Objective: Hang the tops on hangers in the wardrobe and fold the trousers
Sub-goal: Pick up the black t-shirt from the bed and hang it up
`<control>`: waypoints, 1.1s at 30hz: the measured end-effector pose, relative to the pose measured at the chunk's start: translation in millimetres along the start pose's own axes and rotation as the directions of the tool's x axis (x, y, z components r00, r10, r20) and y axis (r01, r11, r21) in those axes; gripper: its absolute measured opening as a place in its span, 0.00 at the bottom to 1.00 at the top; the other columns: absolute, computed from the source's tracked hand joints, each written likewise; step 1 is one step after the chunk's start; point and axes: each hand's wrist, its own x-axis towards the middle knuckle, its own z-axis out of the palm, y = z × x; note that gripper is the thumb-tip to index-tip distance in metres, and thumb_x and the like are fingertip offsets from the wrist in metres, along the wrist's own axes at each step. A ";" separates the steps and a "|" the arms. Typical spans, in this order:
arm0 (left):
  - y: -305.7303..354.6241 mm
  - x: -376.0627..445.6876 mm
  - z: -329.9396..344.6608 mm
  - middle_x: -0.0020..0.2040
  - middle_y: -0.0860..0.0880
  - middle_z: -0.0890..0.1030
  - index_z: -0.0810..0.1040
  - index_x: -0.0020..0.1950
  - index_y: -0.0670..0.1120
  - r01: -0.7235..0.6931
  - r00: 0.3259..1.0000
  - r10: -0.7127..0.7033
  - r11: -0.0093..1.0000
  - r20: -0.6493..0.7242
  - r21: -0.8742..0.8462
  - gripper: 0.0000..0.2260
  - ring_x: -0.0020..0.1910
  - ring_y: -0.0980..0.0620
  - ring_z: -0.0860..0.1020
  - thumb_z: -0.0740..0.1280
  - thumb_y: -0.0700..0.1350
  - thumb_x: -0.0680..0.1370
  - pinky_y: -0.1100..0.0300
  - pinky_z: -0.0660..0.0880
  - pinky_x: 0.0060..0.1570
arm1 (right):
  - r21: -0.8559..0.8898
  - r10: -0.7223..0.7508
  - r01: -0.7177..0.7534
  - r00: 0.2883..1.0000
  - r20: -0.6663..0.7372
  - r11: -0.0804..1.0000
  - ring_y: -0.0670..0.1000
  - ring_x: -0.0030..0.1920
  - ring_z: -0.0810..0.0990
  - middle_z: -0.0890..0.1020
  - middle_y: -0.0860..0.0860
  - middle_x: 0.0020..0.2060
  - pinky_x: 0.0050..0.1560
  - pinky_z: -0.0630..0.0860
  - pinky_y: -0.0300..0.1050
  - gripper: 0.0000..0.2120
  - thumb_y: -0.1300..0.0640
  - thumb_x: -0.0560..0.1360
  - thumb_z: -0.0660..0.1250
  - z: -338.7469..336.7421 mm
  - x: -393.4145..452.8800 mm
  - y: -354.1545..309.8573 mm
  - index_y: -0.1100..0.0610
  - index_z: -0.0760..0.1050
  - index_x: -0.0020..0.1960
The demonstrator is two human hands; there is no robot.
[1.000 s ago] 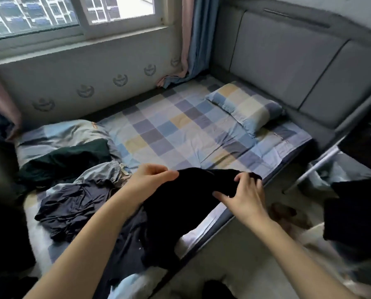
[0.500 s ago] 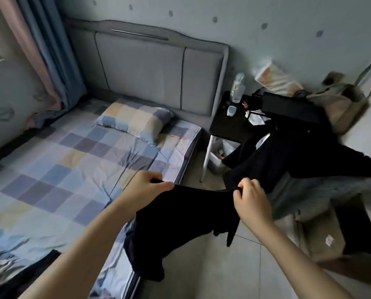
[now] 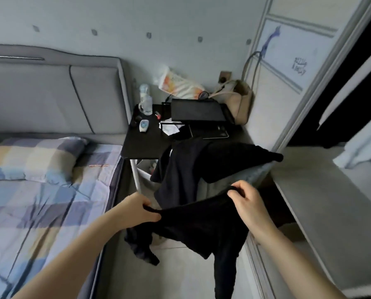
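A black top [image 3: 201,227] hangs in the air between my hands, over the floor gap beside the bed. My left hand [image 3: 140,209] pinches its upper edge on the left, and my right hand [image 3: 248,201] grips the same edge on the right. The cloth sags below both hands and a sleeve dangles lower right. The wardrobe [image 3: 322,87] stands at the right, its sliding door open on a dark inside with pale clothes hanging there [image 3: 365,143]. No hanger shows.
Another black garment [image 3: 193,167] lies draped over something just behind the top. A black bedside table [image 3: 145,143] carries a laptop [image 3: 197,112], a bottle and small items. The bed with a checked sheet [image 3: 46,203] and pillow [image 3: 33,158] fills the left.
I have turned from the bed toward the wardrobe, carrying the black top with me. Both hands keep their hold on its upper edge and it now hangs off the bed.
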 end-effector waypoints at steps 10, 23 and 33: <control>73.4 124.1 16.0 0.40 0.48 0.78 0.73 0.38 0.47 0.043 0.998 -0.052 0.975 0.035 0.218 0.06 0.42 0.48 0.78 0.67 0.47 0.73 0.57 0.76 0.41 | 0.063 0.006 0.011 0.962 -0.272 0.998 0.40 0.31 0.75 0.76 0.43 0.30 0.32 0.70 0.31 0.07 0.47 0.67 0.67 -75.1 34.2 5.4 0.49 0.72 0.37; 281.0 212.4 -27.1 0.32 0.43 0.81 0.82 0.36 0.39 0.444 0.766 0.329 0.353 0.553 -0.824 0.10 0.29 0.51 0.82 0.67 0.39 0.76 0.60 0.81 0.33 | 0.166 0.212 -0.132 0.645 -0.735 0.977 0.49 0.34 0.80 0.79 0.50 0.30 0.34 0.74 0.40 0.07 0.60 0.73 0.70 -202.8 55.1 13.0 0.56 0.76 0.36; 439.1 231.8 -49.6 0.30 0.51 0.78 0.78 0.33 0.43 0.561 0.586 0.645 0.113 0.490 -0.820 0.14 0.29 0.57 0.76 0.63 0.39 0.79 0.67 0.74 0.29 | 0.111 0.186 -0.189 0.451 -0.873 0.976 0.47 0.32 0.77 0.79 0.45 0.27 0.36 0.70 0.41 0.12 0.68 0.69 0.69 -252.4 40.7 -11.4 0.51 0.78 0.36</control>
